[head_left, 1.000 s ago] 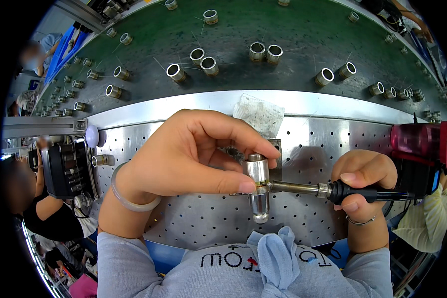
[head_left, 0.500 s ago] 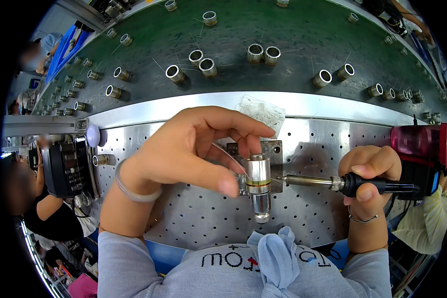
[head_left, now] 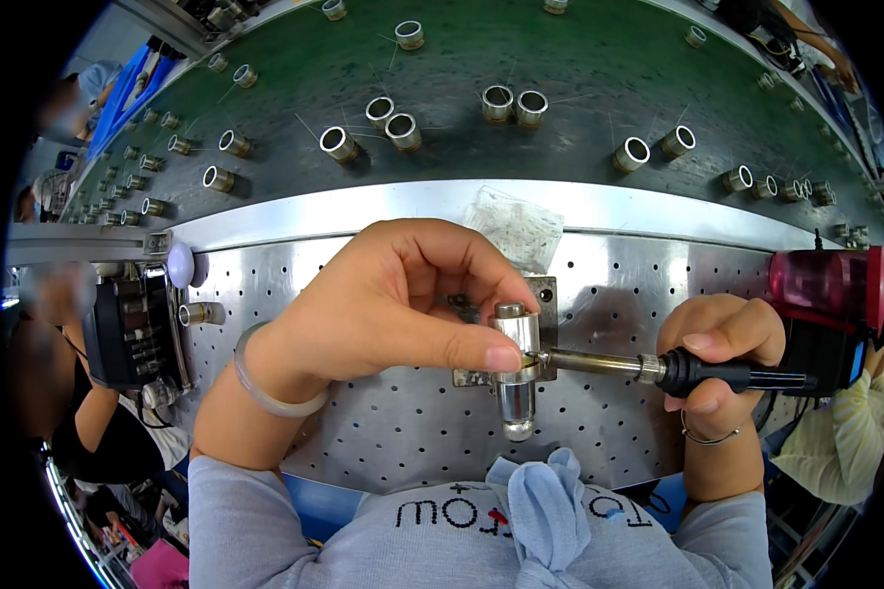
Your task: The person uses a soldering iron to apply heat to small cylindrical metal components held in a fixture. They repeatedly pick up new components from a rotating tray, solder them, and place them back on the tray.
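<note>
A shiny metal sleeve (head_left: 523, 334) sits on a metal post (head_left: 516, 404) with a rounded near end, over a dark block (head_left: 546, 296). My left hand (head_left: 403, 309) is closed round the sleeve, its thumb pressed on the sleeve's side and its fingers bent behind. In my right hand (head_left: 727, 344) is a soldering iron (head_left: 599, 362), held by its black handle and pointing left. The iron's tip meets the sleeve at its banded part, beside my left thumb. Whether a thin wire lies under the thumb is hidden.
Beyond the plate's rail, a green conveyor belt (head_left: 285, 93) carries several similar sleeves with thin wires. A loose sleeve (head_left: 194, 313) lies at the plate's left. A worn whitish pad (head_left: 513, 228) rests behind the block. On the right stands a red translucent container (head_left: 823, 287). Other people are at the left.
My left hand has closed from a loose curl onto the sleeve, its thumb moving right. The soldering iron has shifted left until its tip meets the sleeve. Sleeves on the belt have drifted slightly left.
</note>
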`<state>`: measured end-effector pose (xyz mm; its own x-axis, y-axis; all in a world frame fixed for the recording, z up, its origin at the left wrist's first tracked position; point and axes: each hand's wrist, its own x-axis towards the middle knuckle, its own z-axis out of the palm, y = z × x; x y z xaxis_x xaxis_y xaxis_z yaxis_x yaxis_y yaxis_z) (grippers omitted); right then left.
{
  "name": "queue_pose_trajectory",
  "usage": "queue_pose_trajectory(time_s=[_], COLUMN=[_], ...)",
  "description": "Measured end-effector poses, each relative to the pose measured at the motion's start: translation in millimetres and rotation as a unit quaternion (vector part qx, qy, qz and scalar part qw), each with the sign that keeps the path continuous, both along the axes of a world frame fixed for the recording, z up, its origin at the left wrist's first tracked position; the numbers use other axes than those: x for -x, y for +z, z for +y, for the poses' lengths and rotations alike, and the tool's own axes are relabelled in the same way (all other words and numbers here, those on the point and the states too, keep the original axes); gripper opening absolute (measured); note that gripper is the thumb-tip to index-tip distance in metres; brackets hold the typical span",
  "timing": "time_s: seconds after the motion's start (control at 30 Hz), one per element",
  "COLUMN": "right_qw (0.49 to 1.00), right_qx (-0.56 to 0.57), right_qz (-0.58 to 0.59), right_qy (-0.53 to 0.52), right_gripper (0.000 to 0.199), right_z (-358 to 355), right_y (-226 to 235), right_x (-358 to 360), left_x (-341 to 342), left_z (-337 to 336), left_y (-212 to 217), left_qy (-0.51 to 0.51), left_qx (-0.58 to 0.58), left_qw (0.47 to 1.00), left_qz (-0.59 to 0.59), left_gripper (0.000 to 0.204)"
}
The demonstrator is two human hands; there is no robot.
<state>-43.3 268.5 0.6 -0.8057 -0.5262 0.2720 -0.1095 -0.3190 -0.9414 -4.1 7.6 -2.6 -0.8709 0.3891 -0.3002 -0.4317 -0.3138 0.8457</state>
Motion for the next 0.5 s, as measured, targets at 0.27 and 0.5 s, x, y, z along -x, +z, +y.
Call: queue_pose_trajectory(time_s=[0.27,0.5], right_qw=[1.000,1.000], right_qx=[-0.023,0.006], right_qz=[0.007,-0.015], right_qy=[-0.017,0.000], right_gripper=[0.028,0.027], right_z=[3.8,2.4], right_y=[2.2,0.7], right_x=[1.6,1.6], left_x=[0.2,0.4], left_z=[-1.6,-1.7], left_y=[3.4,0.4], left_qy=[-0.006,-0.011], left_qx=[0.019,0.005], left_qw=[1.000,1.000], left_qz=[-0.014,-0.010], left_gripper=[0.037,0.040])
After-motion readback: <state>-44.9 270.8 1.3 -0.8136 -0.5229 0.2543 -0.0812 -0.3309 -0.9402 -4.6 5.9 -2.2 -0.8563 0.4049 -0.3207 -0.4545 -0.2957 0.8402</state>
